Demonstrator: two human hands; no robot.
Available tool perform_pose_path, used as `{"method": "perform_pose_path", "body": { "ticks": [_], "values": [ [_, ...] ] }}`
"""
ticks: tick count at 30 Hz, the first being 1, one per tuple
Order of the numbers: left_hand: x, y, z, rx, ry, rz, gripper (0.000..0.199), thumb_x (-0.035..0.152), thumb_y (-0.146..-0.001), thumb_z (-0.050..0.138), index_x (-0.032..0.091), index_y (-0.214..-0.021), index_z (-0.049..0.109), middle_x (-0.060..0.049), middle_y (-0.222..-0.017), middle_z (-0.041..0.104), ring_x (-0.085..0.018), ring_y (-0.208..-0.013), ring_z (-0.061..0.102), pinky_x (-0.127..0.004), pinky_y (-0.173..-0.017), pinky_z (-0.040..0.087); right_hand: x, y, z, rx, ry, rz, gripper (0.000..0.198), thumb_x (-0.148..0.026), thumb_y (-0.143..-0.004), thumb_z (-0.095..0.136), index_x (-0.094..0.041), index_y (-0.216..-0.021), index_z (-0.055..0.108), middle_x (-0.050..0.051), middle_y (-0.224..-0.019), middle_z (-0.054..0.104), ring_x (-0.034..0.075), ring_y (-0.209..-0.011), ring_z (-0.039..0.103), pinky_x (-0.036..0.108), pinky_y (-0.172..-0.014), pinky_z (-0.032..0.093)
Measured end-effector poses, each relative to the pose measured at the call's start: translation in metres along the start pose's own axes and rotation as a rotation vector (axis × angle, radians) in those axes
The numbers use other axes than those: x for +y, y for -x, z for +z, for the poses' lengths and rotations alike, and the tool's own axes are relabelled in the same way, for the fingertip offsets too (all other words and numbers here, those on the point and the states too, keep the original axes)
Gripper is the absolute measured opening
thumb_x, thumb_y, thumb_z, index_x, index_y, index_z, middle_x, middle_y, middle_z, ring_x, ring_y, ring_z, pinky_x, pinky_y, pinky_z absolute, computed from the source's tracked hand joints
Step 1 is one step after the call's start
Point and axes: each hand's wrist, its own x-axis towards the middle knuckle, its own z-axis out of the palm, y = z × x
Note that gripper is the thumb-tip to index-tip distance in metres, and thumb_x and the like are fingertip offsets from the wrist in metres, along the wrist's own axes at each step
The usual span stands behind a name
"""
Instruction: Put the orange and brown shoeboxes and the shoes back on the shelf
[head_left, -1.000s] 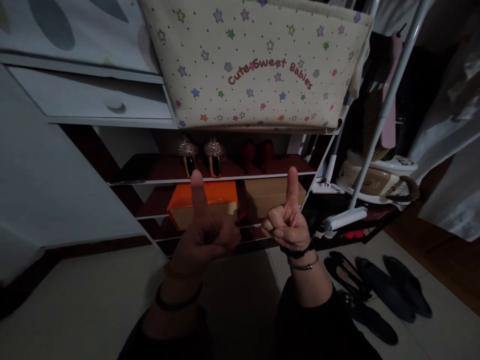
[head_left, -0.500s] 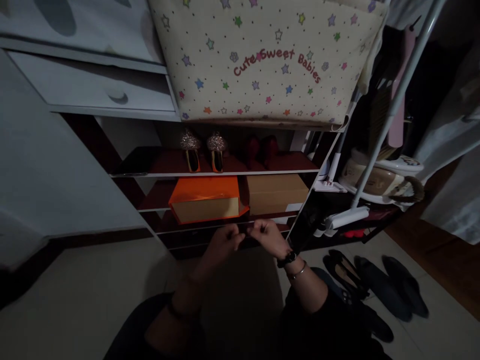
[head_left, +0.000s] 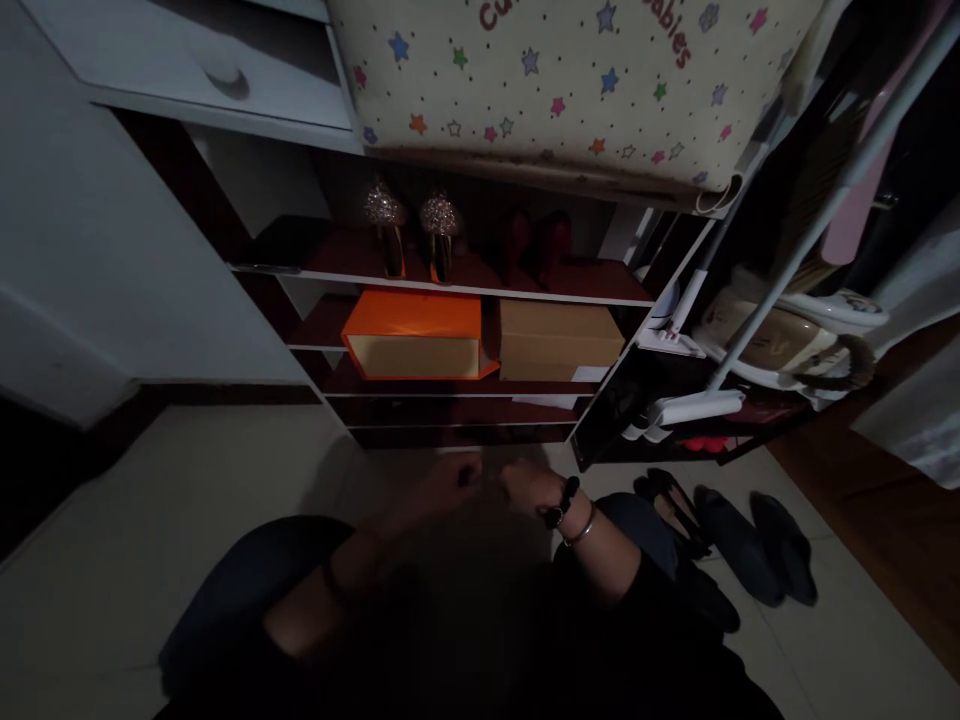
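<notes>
Both my hands are held in front of the low shelf rack [head_left: 450, 396], close together with a small gap between them. The fingers of my left hand [head_left: 452, 478] are curled closed, and whatever they may hold is too dark to make out. My right hand [head_left: 527, 486], with a dark watch and a bangle at the wrist, is also closed, its fingertips turned toward the left. Beyond the hands, an orange box [head_left: 420, 312] and a brown cardboard box [head_left: 559, 335] sit side by side on a shelf.
Glittery heeled shoes [head_left: 441, 215] and dark red shoes [head_left: 553, 240] stand on the upper shelf. A star-printed cloth [head_left: 540, 90] hangs above. At right are a long-handled squeegee-like tool [head_left: 697, 406] and a pot [head_left: 780, 335]. Dark shoes [head_left: 739, 545] lie on the floor.
The view has tipped downward, so the rack sits higher in the picture. Both hands have come down nearer the floor and my knees, still closed and close together.
</notes>
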Motion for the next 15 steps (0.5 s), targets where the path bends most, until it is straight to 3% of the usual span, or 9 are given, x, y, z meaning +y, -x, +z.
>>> {"method": "perform_pose_path", "body": {
  "ticks": [4, 8, 12, 15],
  "values": [
    [0.021, -0.006, -0.020, 0.015, -0.070, 0.061, 0.021, 0.035, -0.075, 0.053, 0.021, -0.066, 0.040, 0.004, -0.065, 0.040, -0.012, -0.065, 0.035, -0.027, -0.062, 0.028, -0.007, 0.004, -0.003, -0.059, -0.002, -0.021, 0.032, -0.019, -0.098, 0.060, -0.016, -0.126, 0.074, 0.019, -0.120, 0.077, 0.028, -0.110, 0.077, 0.028, -0.078, 0.058],
    [0.017, -0.027, -0.034, 0.040, -0.072, 0.065, 0.022, 0.037, -0.072, 0.054, 0.022, -0.065, 0.041, 0.003, -0.065, 0.043, -0.013, -0.065, 0.037, -0.027, -0.063, 0.030, -0.006, 0.010, -0.006, -0.040, -0.035, -0.016, 0.035, -0.027, -0.099, 0.061, -0.019, -0.131, 0.071, 0.017, -0.127, 0.075, 0.028, -0.116, 0.075, 0.030, -0.084, 0.058],
    [0.005, -0.049, -0.033, 0.173, -0.036, 0.001, 0.026, 0.041, -0.070, 0.053, 0.023, -0.062, 0.036, 0.003, -0.062, 0.038, -0.013, -0.063, 0.036, -0.028, -0.062, 0.029, 0.004, 0.018, -0.014, 0.004, -0.069, -0.084, 0.039, -0.031, -0.097, 0.065, -0.022, -0.135, 0.069, 0.015, -0.130, 0.074, 0.028, -0.120, 0.072, 0.033, -0.090, 0.056],
    [0.007, -0.055, -0.026, 0.195, -0.043, 0.041, 0.024, 0.039, -0.070, 0.053, 0.023, -0.064, 0.036, 0.004, -0.062, 0.039, -0.013, -0.063, 0.035, -0.029, -0.061, 0.027, 0.010, 0.021, -0.030, 0.036, -0.054, -0.179, 0.036, -0.027, -0.097, 0.066, -0.021, -0.132, 0.070, 0.013, -0.124, 0.076, 0.027, -0.117, 0.073, 0.033, -0.090, 0.055]
  ]
}}
